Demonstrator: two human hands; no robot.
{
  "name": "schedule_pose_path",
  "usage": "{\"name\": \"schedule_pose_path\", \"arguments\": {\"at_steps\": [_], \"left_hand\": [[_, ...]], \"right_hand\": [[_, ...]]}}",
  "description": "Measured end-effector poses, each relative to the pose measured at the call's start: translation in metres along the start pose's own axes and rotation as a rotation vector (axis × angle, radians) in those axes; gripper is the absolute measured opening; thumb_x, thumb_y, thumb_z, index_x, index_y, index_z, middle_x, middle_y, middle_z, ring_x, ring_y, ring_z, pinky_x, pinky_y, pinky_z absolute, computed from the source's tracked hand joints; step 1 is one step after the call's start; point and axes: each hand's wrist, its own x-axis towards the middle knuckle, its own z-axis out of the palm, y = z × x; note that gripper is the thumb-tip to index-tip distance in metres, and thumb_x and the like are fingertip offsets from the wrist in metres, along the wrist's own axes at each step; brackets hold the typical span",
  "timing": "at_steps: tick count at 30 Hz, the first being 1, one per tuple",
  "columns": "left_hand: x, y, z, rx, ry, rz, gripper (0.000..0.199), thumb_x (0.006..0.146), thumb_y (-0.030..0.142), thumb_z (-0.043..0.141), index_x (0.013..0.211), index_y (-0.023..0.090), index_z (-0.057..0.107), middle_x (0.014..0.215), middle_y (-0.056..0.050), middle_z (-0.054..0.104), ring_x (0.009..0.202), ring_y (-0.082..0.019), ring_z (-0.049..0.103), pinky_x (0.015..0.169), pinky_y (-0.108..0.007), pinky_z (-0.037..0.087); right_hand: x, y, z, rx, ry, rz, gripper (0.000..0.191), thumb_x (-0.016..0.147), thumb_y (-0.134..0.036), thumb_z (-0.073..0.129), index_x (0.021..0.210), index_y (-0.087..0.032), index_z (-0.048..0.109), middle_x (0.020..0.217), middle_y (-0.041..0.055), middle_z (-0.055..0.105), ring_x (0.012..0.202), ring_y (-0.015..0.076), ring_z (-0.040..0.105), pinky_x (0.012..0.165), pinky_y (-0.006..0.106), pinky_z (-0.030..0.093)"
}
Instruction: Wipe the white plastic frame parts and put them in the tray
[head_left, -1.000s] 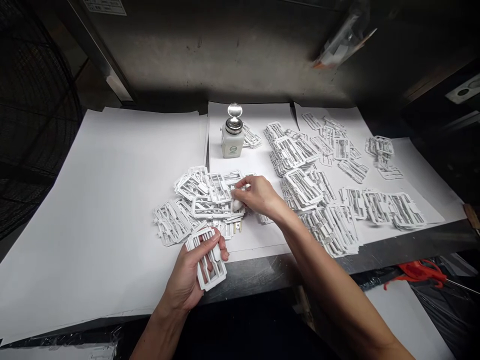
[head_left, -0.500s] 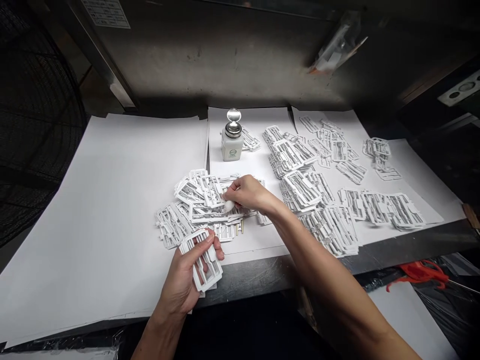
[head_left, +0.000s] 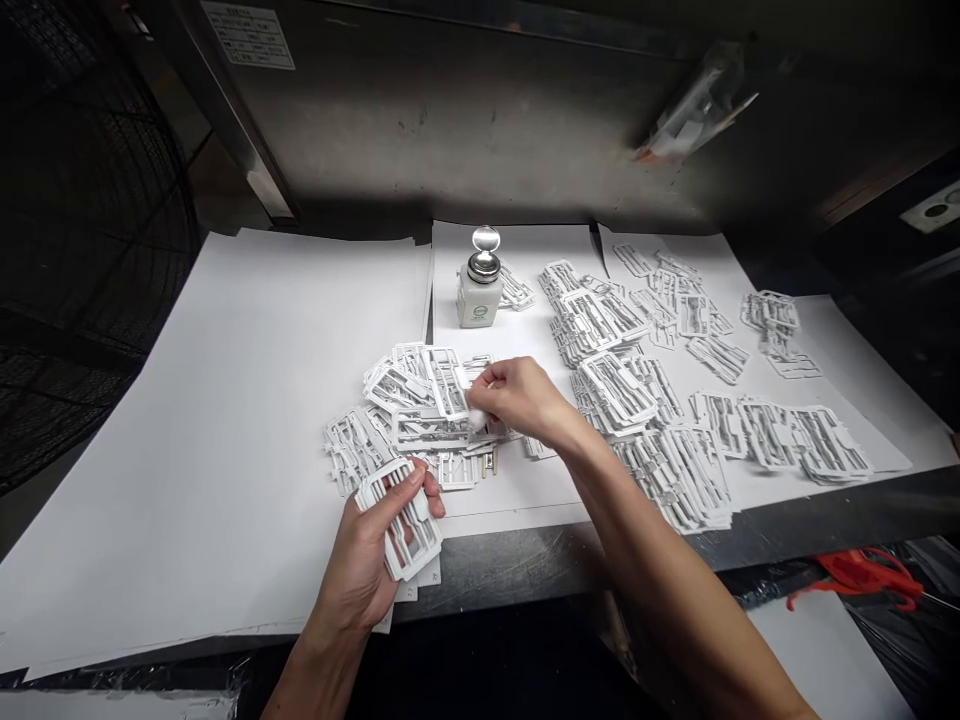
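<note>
In my left hand (head_left: 375, 540), near the front edge of the table, is a small stack of white plastic frames (head_left: 409, 530), the thumb pressed across the top one. My right hand (head_left: 519, 398) is over a loose pile of the same frames (head_left: 358, 445). Its thumb and fingers pinch the right edge of one tilted frame (head_left: 445, 380). A soft white wad (head_left: 478, 420), perhaps cotton, shows beneath those fingers. Behind the pile stands a white pump bottle (head_left: 478, 300) with its shiny metal lid raised.
Stacks of frames (head_left: 611, 390) stand right of my right forearm, with more frames (head_left: 694, 315) scattered behind. White paper (head_left: 262, 400) covers the tabletop. A metal panel (head_left: 450, 140) rises at the back. A red-handled tool (head_left: 862, 575) lies below the table's right front edge.
The view has shifted, so the table's contents appear farther right and slightly lower. My right hand still pinches at the pile, and my left hand keeps its stack.
</note>
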Motion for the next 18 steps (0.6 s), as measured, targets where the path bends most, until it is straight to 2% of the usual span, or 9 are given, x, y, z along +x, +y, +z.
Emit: {"name": "schedule_pose_path", "arguments": {"at_steps": [3, 5, 8, 10, 13, 18], "left_hand": [[0.003, 0.003, 0.001, -0.017, 0.002, 0.090, 0.019, 0.076, 0.028, 0.065, 0.091, 0.016, 0.063, 0.077, -0.002, 0.061, 0.063, -0.012, 0.057, 0.050, -0.020, 0.045], [0.004, 0.003, 0.001, -0.048, 0.009, 0.124, 0.023, 0.072, 0.026, 0.068, 0.093, 0.015, 0.065, 0.079, -0.003, 0.063, 0.064, -0.013, 0.058, 0.054, -0.022, 0.048], [0.005, -0.001, 0.002, -0.040, 0.033, 0.137, 0.027, 0.066, 0.020, 0.074, 0.091, 0.015, 0.067, 0.076, -0.003, 0.065, 0.065, -0.015, 0.060, 0.059, -0.026, 0.051], [0.003, -0.003, 0.002, -0.014, 0.046, 0.129, 0.028, 0.063, 0.018, 0.075, 0.090, 0.015, 0.067, 0.074, -0.003, 0.065, 0.065, -0.016, 0.061, 0.059, -0.027, 0.051], [0.001, -0.005, 0.002, 0.004, 0.051, 0.108, 0.033, 0.063, 0.019, 0.075, 0.094, 0.015, 0.067, 0.079, -0.004, 0.067, 0.069, -0.019, 0.063, 0.061, -0.029, 0.052], [-0.002, -0.006, 0.004, 0.085, 0.032, 0.112, 0.029, 0.064, 0.020, 0.074, 0.092, 0.015, 0.067, 0.077, -0.004, 0.066, 0.067, -0.018, 0.062, 0.061, -0.029, 0.052]], "right_hand": [[-0.036, 0.006, 0.003, 0.066, -0.044, 0.008, 0.017, 0.079, -0.027, 0.054, 0.086, -0.015, 0.061, 0.062, 0.0020, 0.066, 0.041, 0.0097, 0.048, 0.035, 0.019, 0.031], [-0.059, 0.011, 0.011, 0.063, -0.100, 0.008, 0.014, 0.080, -0.028, 0.055, 0.087, -0.017, 0.060, 0.059, -0.0005, 0.065, 0.044, 0.0109, 0.050, 0.037, 0.019, 0.033], [-0.082, 0.018, 0.023, -0.026, -0.031, -0.027, 0.008, 0.079, -0.026, 0.058, 0.082, -0.019, 0.060, 0.053, -0.0035, 0.059, 0.047, 0.0105, 0.050, 0.044, 0.019, 0.036], [-0.089, 0.023, 0.023, 0.041, -0.055, -0.015, 0.010, 0.081, -0.029, 0.059, 0.084, -0.019, 0.061, 0.053, -0.0039, 0.057, 0.047, 0.0101, 0.048, 0.044, 0.019, 0.035], [-0.090, 0.029, 0.015, 0.260, -0.089, -0.017, 0.019, 0.083, -0.036, 0.060, 0.089, -0.019, 0.063, 0.060, -0.0017, 0.061, 0.050, 0.0104, 0.050, 0.044, 0.019, 0.035], [-0.082, 0.027, 0.010, 0.368, 0.119, -0.101, 0.020, 0.079, -0.036, 0.066, 0.086, -0.018, 0.068, 0.065, -0.0013, 0.060, 0.052, 0.0092, 0.050, 0.048, 0.019, 0.042]]}}
